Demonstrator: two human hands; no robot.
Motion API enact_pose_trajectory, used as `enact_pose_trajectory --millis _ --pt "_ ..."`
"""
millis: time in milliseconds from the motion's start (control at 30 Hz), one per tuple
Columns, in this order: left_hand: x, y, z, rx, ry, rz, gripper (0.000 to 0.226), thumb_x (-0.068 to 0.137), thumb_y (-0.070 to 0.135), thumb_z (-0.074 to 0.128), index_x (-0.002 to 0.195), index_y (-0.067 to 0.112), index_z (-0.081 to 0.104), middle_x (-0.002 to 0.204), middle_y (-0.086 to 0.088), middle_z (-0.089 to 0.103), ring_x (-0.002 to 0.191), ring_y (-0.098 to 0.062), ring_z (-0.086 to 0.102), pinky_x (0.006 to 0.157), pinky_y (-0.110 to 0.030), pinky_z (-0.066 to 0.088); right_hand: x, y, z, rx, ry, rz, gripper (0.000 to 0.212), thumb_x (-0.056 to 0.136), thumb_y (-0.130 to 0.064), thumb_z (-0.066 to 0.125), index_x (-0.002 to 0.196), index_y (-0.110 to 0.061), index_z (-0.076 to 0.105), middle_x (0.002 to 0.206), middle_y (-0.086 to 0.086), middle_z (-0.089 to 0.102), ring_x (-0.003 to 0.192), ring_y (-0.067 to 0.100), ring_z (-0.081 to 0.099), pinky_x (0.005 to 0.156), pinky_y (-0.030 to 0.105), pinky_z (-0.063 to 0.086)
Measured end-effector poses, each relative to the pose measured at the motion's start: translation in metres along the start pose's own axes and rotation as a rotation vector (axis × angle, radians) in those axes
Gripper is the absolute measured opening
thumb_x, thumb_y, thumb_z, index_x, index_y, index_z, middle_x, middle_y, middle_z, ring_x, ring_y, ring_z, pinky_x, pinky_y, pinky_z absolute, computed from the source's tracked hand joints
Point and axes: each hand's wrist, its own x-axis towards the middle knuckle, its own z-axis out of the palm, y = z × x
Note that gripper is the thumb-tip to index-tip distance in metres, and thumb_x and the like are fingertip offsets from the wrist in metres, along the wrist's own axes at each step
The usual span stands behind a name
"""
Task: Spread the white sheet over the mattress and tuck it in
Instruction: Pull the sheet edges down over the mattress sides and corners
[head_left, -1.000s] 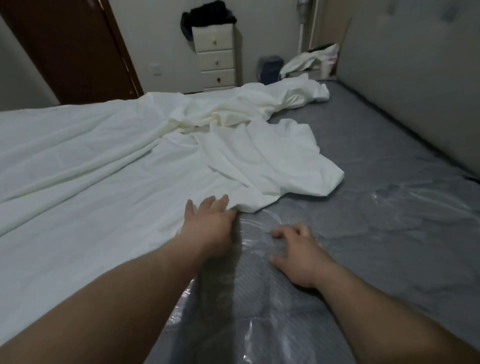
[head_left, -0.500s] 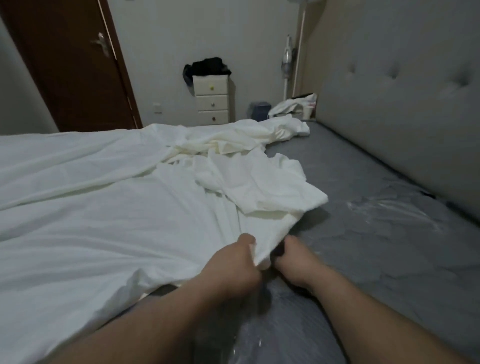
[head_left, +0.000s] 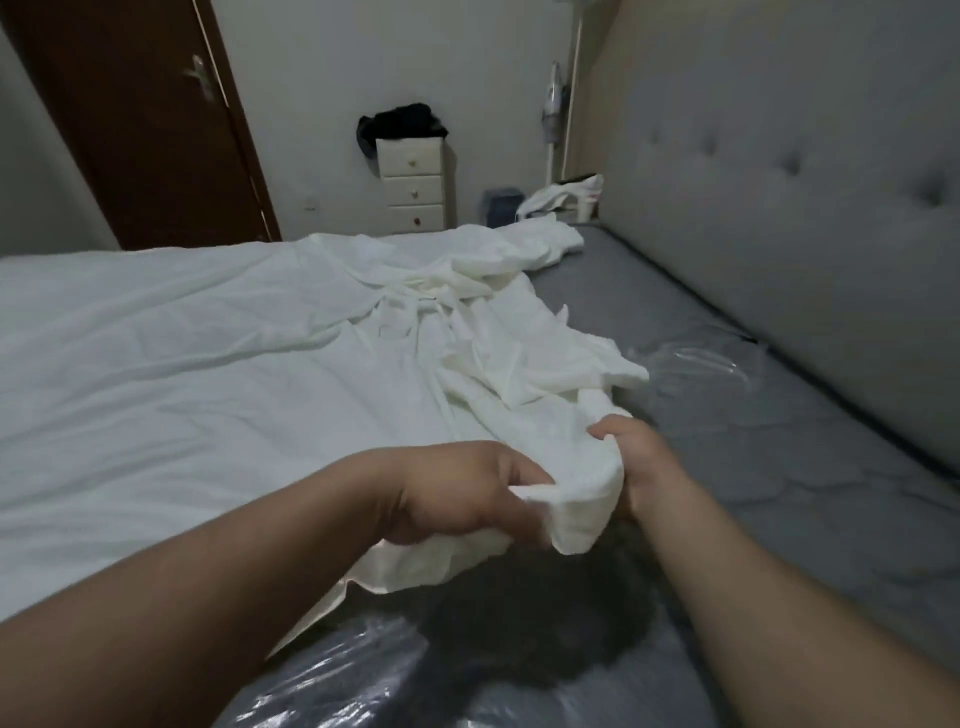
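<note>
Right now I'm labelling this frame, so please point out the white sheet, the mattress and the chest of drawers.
white sheet (head_left: 218, 374): head view, on its flat spread part.
mattress (head_left: 779, 499): head view, on bare grey quilted top.
chest of drawers (head_left: 414, 187): head view, on the middle drawer front.

dim indoor light | soft focus | glare on plastic (head_left: 332, 675) | wide-angle edge bending

Fingertips of both hands (head_left: 545, 488) buried in white sheet (head_left: 208, 389); forearms cut off at bottom edge.
</note>
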Motion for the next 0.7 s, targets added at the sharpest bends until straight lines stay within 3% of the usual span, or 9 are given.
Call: enact_pose_trajectory --millis 100,200,300,400,467,533,600,633,700 --pt "-0.011 0.014 0.004 0.085 0.297 0.015 0.006 0.089 0.017 0.073 0.083 0.016 0.075 0.077 0.005 0.066 0.077 -0.016 0.059 0.075 -0.032 0.046 -0.022 -0.04 -0.02 0.047 0.235 -0.312 0.054 0.064 -0.004 0.053 0.113 -0.01 0.073 0.111 0.019 0.075 0.096 0.041 0.074 0.073 0.052 0.063" --pt "-0.019 0.022 0.005 0.133 0.531 -0.01 0.011 0.093 0.027 0.07 0.084 0.022 0.074 0.086 0.004 0.069 0.084 -0.02 0.06 0.077 -0.035 0.045 -0.087 -0.092 -0.021 0.106 0.31 -0.672 0.058 0.067 -0.003 0.046 0.119 -0.014 0.069 0.107 0.01 0.075 0.095 0.03 0.074 0.079 0.045 0.063" --pt "-0.018 0.024 0.014 0.343 0.612 0.001 0.013 0.093 0.036 0.068 0.091 0.024 0.071 0.095 0.001 0.07 0.09 -0.022 0.063 0.084 -0.037 0.049 -0.156 -0.124 -0.008 -0.078 0.36 -1.015 0.054 0.077 0.001 0.043 0.123 -0.021 0.063 0.101 -0.005 0.068 0.081 0.008 0.064 0.074 0.024 0.056" --pt "-0.012 0.023 0.037 0.767 0.552 -0.054 0.012 0.09 0.036 0.064 0.097 0.026 0.064 0.099 0.004 0.068 0.092 -0.02 0.061 0.08 -0.034 0.05 -0.184 -0.104 -0.016 -0.4 0.421 -1.274 0.058 0.085 0.003 0.043 0.138 -0.02 0.049 0.125 0.001 0.064 0.105 0.012 0.062 0.089 0.023 0.05" --pt "-0.005 0.015 0.052 0.921 0.437 -0.118 0.014 0.087 0.031 0.063 0.1 0.025 0.062 0.104 0.001 0.069 0.096 -0.023 0.063 0.075 -0.032 0.046 -0.169 -0.076 -0.043 -0.724 0.496 -1.093 0.053 0.095 -0.001 0.044 0.146 -0.015 0.041 0.142 0.01 0.057 0.123 0.026 0.056 0.096 0.031 0.044" --pt "-0.001 0.004 0.067 0.976 0.299 -0.198 0.023 0.086 0.027 0.061 0.108 0.022 0.066 0.111 -0.002 0.07 0.099 -0.025 0.063 0.075 -0.03 0.044 -0.152 -0.037 -0.08 -0.98 0.448 -0.487 0.026 0.099 -0.001 0.043 0.123 -0.007 0.052 0.13 0.019 0.064 0.114 0.037 0.063 0.086 0.036 0.049" --pt "0.001 -0.007 0.078 0.981 0.173 -0.25 0.03 0.087 0.026 0.061 0.116 0.02 0.067 0.118 -0.004 0.07 0.104 -0.027 0.063 0.078 -0.03 0.044 -0.146 0.008 -0.115 -0.865 0.329 -0.003 0.017 0.099 0.001 0.045 0.09 -0.007 0.057 0.079 0.016 0.075 0.07 0.03 0.071 0.057 0.032 0.055" --pt "0.002 -0.011 0.083 0.985 0.117 -0.266 0.03 0.087 0.026 0.062 0.117 0.021 0.066 0.119 -0.004 0.069 0.105 -0.027 0.062 0.078 -0.029 0.042 -0.143 0.03 -0.132 -0.731 0.299 0.09 0.017 0.096 0.002 0.047 0.09 -0.005 0.061 0.063 0.011 0.072 0.057 0.026 0.068 0.05 0.029 0.054" --pt "0.004 -0.018 0.092 0.98 0.065 -0.284 0.03 0.086 0.025 0.062 0.116 0.024 0.065 0.118 -0.002 0.068 0.099 -0.024 0.059 0.076 -0.028 0.038 -0.142 0.055 -0.156 -0.461 0.292 0.095 0.021 0.091 0.004 0.049 0.1 -0.001 0.068 0.064 0.008 0.073 0.063 0.025 0.068 0.051 0.03 0.055"
